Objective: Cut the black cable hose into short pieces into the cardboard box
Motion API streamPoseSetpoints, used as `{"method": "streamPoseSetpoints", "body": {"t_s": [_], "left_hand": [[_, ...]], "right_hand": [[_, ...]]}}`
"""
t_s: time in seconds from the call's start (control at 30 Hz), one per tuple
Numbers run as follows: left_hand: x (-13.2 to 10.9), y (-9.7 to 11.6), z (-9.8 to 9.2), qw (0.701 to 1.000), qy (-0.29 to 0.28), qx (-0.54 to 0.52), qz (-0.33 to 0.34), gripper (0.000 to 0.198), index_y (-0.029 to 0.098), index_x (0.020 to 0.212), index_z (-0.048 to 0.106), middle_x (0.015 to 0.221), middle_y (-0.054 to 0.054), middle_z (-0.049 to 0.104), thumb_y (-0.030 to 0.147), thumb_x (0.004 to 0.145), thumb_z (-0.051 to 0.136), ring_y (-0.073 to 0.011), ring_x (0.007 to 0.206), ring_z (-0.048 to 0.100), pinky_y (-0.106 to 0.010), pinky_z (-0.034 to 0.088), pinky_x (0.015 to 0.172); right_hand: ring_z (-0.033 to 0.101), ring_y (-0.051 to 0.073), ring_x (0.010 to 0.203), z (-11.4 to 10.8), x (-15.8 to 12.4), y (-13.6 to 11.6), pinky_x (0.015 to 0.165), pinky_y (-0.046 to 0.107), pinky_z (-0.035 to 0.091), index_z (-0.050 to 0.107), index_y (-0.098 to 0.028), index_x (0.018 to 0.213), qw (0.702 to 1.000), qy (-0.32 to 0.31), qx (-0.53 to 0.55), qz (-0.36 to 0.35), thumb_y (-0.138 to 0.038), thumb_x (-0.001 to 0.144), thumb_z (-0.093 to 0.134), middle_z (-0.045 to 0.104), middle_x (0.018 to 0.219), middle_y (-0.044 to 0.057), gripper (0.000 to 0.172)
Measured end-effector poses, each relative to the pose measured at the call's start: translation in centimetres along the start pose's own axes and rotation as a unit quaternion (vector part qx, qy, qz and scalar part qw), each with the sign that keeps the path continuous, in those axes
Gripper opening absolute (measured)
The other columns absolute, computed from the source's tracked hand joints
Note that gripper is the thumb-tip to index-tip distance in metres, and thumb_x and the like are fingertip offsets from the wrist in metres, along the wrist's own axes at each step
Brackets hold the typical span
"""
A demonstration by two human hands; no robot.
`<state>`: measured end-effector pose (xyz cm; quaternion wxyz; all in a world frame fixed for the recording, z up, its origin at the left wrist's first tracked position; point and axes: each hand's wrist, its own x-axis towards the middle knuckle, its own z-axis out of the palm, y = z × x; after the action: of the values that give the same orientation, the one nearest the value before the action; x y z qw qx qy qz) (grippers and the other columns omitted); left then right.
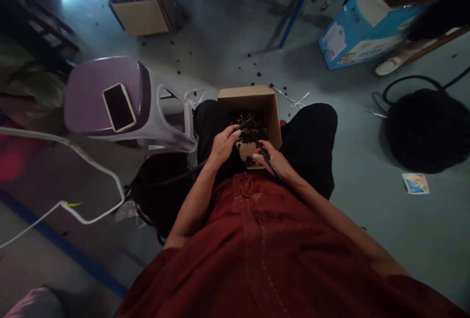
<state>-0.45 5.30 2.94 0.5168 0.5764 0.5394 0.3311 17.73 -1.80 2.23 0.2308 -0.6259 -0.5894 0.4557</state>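
My left hand [223,146] is closed around the end of a black cable [244,124], its tip pointing over an open cardboard box [246,93] between my knees. From that hand the cable seems to run back under my left forearm to a dark coil [161,186]. In my right hand [273,156] is a long, slim dark tool with handles [270,165], probably pliers or cutters; blur hides its exact kind. Its front end reaches up close to the cable tip, and I cannot tell if they touch. Small black pieces [253,121] lie inside the box.
On my left, a purple stool [84,93] carries a phone [119,107]. A black cable coil [428,129] and a small packet [415,184] lie to the right. Ahead are a cardboard box [143,17], a blue box [352,34], a blue table leg [290,17] and another person's foot [389,65].
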Motion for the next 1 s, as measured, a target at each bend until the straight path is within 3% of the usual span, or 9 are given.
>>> {"method": "streamPoseSetpoints", "body": {"t_s": [0.33,0.73,1.0], "left_hand": [[-0.21,0.01,0.06,0.999,-0.052,0.004,0.009,0.036,0.015,0.111,0.062,0.075,0.0,0.06,0.034,0.084,0.048,-0.0086,0.067,0.051,-0.019,0.04,0.066],[-0.17,0.08,0.1,0.997,-0.059,0.039,0.031,0.034,0.014,0.11,0.062,0.081,-0.001,0.063,0.033,0.086,0.046,-0.0097,0.071,0.053,-0.02,0.041,0.068],[0.02,0.01,-0.07,0.986,-0.107,0.103,0.077,0.033,0.015,0.111,0.063,0.106,-0.004,0.066,0.029,0.087,0.045,-0.0155,0.096,0.058,-0.024,0.042,0.086]], "right_hand": [[0.06,0.021,0.088,-0.11,0.14,-0.02,0.081,0.036,0.046,0.042,-0.02,0.124,1.0,-0.003,-0.013,-0.002,-0.048,0.079,0.053,0.062,0.106,0.009,0.054],[0.059,0.02,0.083,0.23,0.16,0.44,0.075,0.034,0.046,0.041,-0.019,0.124,1.0,-0.001,-0.014,-0.001,-0.048,0.082,0.049,0.062,0.1,0.008,0.052],[0.06,0.022,0.088,0.13,0.24,0.72,0.08,0.037,0.046,0.04,-0.017,0.127,1.0,-0.017,-0.015,0.008,-0.051,0.081,0.049,0.062,0.107,0.011,0.057]]}}
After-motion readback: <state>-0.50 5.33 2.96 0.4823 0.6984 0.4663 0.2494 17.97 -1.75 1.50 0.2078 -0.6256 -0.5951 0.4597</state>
